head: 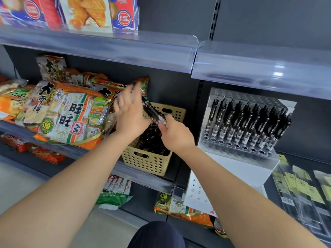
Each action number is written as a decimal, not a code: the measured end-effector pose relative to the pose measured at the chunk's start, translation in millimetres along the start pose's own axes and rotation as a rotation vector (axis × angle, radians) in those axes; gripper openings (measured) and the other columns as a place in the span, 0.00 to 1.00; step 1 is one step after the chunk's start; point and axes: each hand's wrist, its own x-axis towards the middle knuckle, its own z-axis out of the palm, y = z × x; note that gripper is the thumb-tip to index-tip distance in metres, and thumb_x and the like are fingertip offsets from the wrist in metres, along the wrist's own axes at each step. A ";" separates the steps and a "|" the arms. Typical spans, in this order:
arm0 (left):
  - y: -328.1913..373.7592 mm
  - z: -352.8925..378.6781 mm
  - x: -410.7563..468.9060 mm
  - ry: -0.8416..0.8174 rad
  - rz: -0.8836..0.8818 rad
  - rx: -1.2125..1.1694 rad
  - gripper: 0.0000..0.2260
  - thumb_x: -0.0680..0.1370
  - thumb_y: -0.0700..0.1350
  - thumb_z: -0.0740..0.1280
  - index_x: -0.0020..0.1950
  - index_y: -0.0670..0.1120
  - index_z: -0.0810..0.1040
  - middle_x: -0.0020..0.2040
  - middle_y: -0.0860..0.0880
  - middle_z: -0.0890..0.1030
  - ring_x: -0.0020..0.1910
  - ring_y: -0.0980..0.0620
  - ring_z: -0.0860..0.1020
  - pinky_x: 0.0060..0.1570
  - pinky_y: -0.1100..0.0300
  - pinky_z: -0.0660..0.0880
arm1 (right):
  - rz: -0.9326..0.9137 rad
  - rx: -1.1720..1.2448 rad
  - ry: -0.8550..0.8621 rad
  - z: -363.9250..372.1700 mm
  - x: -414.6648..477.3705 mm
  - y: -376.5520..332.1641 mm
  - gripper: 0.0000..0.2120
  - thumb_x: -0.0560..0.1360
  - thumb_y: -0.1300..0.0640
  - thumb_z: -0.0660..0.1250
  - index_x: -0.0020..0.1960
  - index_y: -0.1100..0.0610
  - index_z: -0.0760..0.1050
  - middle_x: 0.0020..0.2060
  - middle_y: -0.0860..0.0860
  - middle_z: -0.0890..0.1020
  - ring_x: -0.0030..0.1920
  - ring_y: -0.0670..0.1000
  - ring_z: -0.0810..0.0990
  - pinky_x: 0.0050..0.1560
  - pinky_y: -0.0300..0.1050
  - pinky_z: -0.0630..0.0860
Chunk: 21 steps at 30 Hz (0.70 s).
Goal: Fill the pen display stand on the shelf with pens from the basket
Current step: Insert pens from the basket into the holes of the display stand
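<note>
A beige perforated basket [148, 163] stands on the shelf with several black pens [152, 144] lying inside. Above it, my left hand [130, 113] has its fingers spread against a small bunch of black pens [155, 112]. My right hand [176, 136] pinches the lower end of that bunch. To the right stands the clear acrylic pen display stand [238, 151]. Its rear rows hold several upright black pens [250, 120]. The front row of holes is open, and so are the far-left holes.
Orange snack bags [68, 113] are piled left of the basket. A clear price rail [259, 68] overhangs the stand. Packaged yellow-labelled items [304, 190] lie to the lower right. More snack bags [179, 206] sit on the shelf below.
</note>
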 end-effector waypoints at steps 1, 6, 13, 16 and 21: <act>2.0 -1.1 0.9 -0.022 -0.165 -0.188 0.48 0.68 0.44 0.76 0.78 0.48 0.46 0.76 0.43 0.55 0.75 0.44 0.55 0.72 0.46 0.56 | 0.043 0.092 -0.022 -0.9 1.6 -1.0 0.11 0.82 0.48 0.53 0.53 0.55 0.66 0.41 0.52 0.77 0.40 0.56 0.77 0.37 0.49 0.73; 12.6 -2.5 -3.3 -0.299 -0.708 -1.496 0.25 0.74 0.28 0.57 0.71 0.40 0.66 0.61 0.39 0.75 0.59 0.43 0.75 0.61 0.50 0.71 | 0.170 0.657 -0.193 0.1 2.7 -7.7 0.11 0.82 0.49 0.54 0.60 0.52 0.69 0.37 0.52 0.78 0.27 0.48 0.71 0.24 0.40 0.66; 17.5 4.8 -13.5 -0.616 -0.631 -1.633 0.14 0.81 0.47 0.59 0.61 0.43 0.77 0.58 0.45 0.82 0.57 0.49 0.81 0.44 0.59 0.78 | 0.174 1.008 -0.340 -1.6 -2.4 -8.2 0.14 0.83 0.51 0.55 0.47 0.60 0.71 0.34 0.54 0.77 0.27 0.49 0.70 0.21 0.39 0.63; 17.9 4.7 -13.4 -0.575 -0.645 -1.605 0.11 0.81 0.45 0.61 0.55 0.41 0.79 0.53 0.44 0.84 0.51 0.48 0.83 0.39 0.56 0.80 | 0.198 1.047 -0.331 -2.4 -5.1 -2.9 0.14 0.82 0.51 0.56 0.47 0.61 0.73 0.35 0.55 0.78 0.29 0.49 0.75 0.23 0.39 0.69; 30.4 5.4 -16.0 -0.419 -0.688 -1.632 0.05 0.80 0.38 0.62 0.52 0.39 0.76 0.47 0.42 0.84 0.44 0.45 0.84 0.41 0.49 0.81 | 0.278 1.076 -0.212 1.9 -12.6 6.5 0.12 0.80 0.52 0.61 0.57 0.61 0.70 0.41 0.56 0.80 0.35 0.51 0.81 0.32 0.41 0.81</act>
